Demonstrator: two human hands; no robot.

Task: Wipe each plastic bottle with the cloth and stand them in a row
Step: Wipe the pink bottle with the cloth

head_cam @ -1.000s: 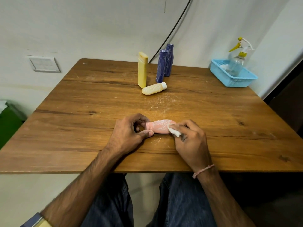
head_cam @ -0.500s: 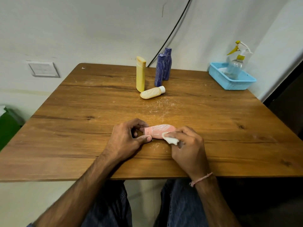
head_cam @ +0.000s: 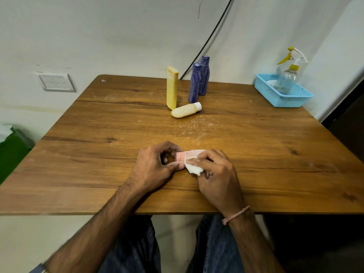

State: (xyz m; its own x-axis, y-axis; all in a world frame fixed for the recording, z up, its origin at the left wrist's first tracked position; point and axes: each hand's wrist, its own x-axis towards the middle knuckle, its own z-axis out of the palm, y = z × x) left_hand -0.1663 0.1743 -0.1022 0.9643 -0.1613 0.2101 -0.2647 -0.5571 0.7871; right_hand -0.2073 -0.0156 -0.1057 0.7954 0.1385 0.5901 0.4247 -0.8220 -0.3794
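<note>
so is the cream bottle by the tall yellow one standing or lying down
Lying down. The cream bottle rests on its side on the table, white cap pointing right, just in front of the upright yellow bottle.

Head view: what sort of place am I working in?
Probably a plain room at home or in a small workshop: a worn wooden table against a bare wall, a wall switch plate, a blue basket holding a spray bottle.

Your right hand [head_cam: 216,174] covered most of the pink bottle [head_cam: 187,154]; your left hand [head_cam: 155,166] hid its cap end, and the cloth [head_cam: 194,168] stayed half buried under your fingers.
</note>
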